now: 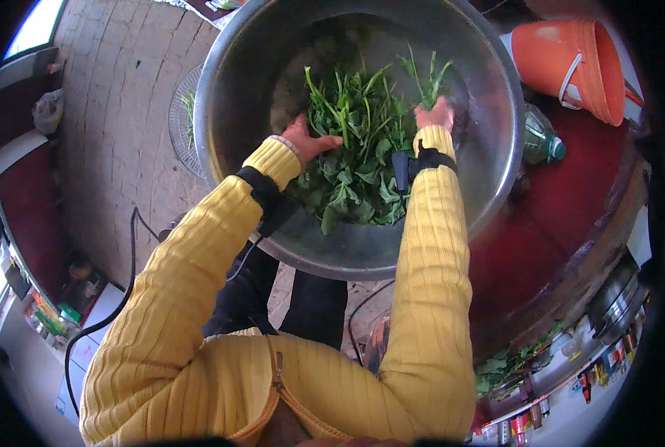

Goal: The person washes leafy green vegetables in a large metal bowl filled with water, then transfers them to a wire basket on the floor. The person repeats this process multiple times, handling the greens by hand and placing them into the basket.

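Observation:
A large metal basin (357, 274) stands before me with water in it. Inside lies a heap of leafy greens (360, 167), stems pointing away from me and leaves towards me. At the heap's left side is my left hand (310, 138), its thumb stretched over the greens; its fingertips are partly hidden, so I cannot tell whether it grips them. My right hand (436, 114) is closed around a small bunch of green stems (426, 78) at the heap's right, with cut ends sticking up past the fist.
Right of the basin, an orange bucket (567, 64) lies tipped on its side near a green-capped plastic bottle (542, 137) on a dark red surface (545, 234). A clear ribbed dish (184, 142) with some greens sits partly under the basin's left rim. A black cable (125, 296) runs past my left arm.

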Available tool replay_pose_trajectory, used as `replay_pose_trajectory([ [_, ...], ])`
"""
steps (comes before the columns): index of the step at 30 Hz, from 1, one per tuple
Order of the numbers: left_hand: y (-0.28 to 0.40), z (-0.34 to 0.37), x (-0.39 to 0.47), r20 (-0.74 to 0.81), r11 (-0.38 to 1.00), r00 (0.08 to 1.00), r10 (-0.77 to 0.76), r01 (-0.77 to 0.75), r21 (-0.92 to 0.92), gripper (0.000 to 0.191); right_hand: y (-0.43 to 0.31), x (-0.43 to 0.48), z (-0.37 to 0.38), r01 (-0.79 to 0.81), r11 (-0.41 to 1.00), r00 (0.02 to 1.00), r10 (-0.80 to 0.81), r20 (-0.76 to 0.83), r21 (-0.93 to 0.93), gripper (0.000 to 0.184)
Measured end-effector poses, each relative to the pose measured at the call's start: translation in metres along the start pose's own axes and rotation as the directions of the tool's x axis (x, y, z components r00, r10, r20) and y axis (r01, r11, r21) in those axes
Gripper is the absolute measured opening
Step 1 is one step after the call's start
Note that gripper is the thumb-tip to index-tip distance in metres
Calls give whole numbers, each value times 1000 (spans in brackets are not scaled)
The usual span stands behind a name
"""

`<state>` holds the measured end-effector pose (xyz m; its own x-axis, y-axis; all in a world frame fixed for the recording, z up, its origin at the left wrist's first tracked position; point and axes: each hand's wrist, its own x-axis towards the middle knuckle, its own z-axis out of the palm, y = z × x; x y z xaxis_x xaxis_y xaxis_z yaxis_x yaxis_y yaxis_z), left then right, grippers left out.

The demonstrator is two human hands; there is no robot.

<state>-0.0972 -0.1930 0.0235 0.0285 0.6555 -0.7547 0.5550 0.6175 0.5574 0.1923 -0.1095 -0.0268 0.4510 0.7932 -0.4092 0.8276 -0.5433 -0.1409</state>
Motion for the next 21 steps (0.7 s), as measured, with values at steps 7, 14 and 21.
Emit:
replay_pose_trajectory([
  [7, 14, -6, -1, 65, 997, 995, -71, 73, -21, 96, 24, -45, -84, -87, 413, 994, -20, 105, 907, 9],
  [14, 24, -22, -8, 42, 981, 994, -97, 88, 172, 102, -18, -179, -155, -94, 143, 995, -4, 96, 985, 14],
  [21, -9, -57, 2, 71, 998, 996, -48, 45, 50, 110, -67, -227, -102, -199, 107, 973, -97, 209, 974, 22],
])
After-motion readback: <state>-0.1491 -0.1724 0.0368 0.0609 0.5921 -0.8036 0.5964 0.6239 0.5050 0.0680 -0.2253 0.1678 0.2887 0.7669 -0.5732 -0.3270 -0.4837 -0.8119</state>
